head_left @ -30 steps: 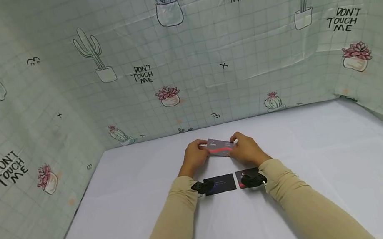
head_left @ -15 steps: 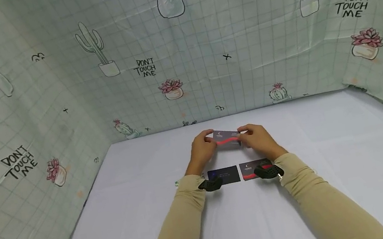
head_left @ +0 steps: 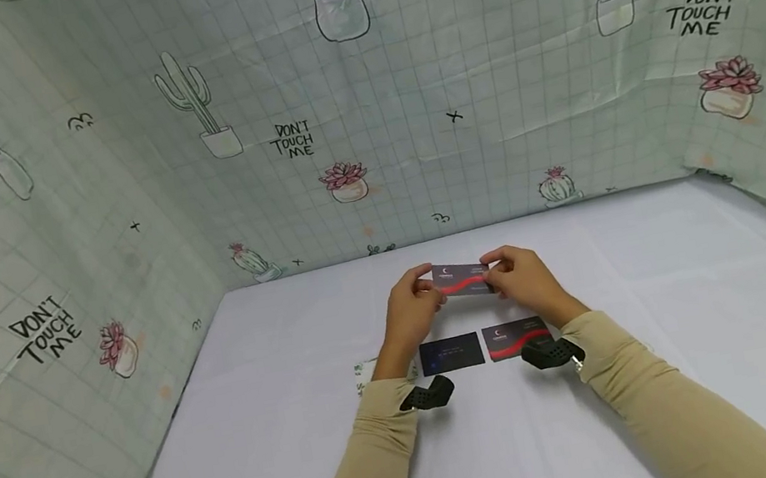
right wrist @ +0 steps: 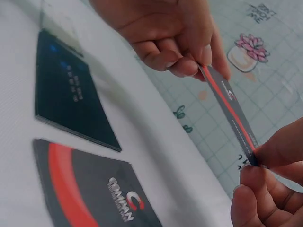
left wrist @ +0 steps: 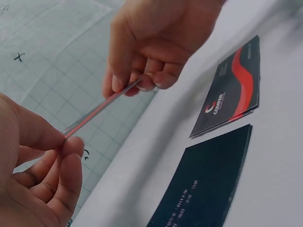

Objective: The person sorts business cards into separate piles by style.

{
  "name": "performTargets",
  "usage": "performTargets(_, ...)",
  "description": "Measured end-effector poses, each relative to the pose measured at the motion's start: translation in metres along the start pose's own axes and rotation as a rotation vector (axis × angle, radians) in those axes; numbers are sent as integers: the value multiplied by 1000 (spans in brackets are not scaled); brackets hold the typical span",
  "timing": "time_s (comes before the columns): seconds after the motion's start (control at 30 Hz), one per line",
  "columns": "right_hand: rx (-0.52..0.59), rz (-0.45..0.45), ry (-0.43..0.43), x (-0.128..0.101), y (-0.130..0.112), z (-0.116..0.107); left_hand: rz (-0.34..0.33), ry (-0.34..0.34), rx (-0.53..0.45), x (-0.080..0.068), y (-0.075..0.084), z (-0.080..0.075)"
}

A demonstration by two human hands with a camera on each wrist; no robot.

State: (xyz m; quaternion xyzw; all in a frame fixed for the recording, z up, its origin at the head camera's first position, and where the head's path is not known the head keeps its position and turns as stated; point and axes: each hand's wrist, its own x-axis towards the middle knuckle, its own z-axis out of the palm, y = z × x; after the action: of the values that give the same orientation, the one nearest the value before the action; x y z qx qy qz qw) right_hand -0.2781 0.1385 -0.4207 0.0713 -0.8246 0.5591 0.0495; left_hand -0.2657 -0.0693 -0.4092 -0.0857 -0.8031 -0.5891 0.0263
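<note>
Fingertips of both hands pinch one grey business card [head_left: 463, 280] with a red wave by its short ends, the left hand [head_left: 412, 312] closing thumb and forefinger on the left end and the right hand [head_left: 523, 281] doing the same on the right end, so each grip is shut down to the card's thickness and has hold of nothing else. The card hangs level above the white tabletop [head_left: 671, 326], toward the far side, clear of the surface and well short of the cactus-print backdrop [head_left: 403, 83]. Seen edge-on from the left wrist, the card [left wrist: 102, 108] shows as a thin line running between the two pinches; from the right wrist it [right wrist: 229, 111] slants between them, logo face outward. Just near of the hands, two more cards lie flat side by side without overlapping: a dark blue card [head_left: 451, 353] to the left and a red-wave card [head_left: 517, 337] to the right. A scrap of printed paper [head_left: 363, 373] peeks out left of the blue card. Handled well, by this reading, the held card wants light, even pressure at the very corners, since a harder squeeze or hands drawn closer together would bow the thin stock, and fingers kept off the printed face would spare it smudges.
</note>
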Motion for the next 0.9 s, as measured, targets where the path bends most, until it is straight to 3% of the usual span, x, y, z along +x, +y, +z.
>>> performTargets(0.27,-71,-54,-7,-17,0,-8,-16,-58,-57,-14,-7,3)
performTargets(0.67,-83,-32,-53,-35,3,-20,4,-88,-95,-25,-10,6)
performTargets(0.9,-124,-47,-71,-41,6,-23,-48,-141,-169,-27,-15,5)
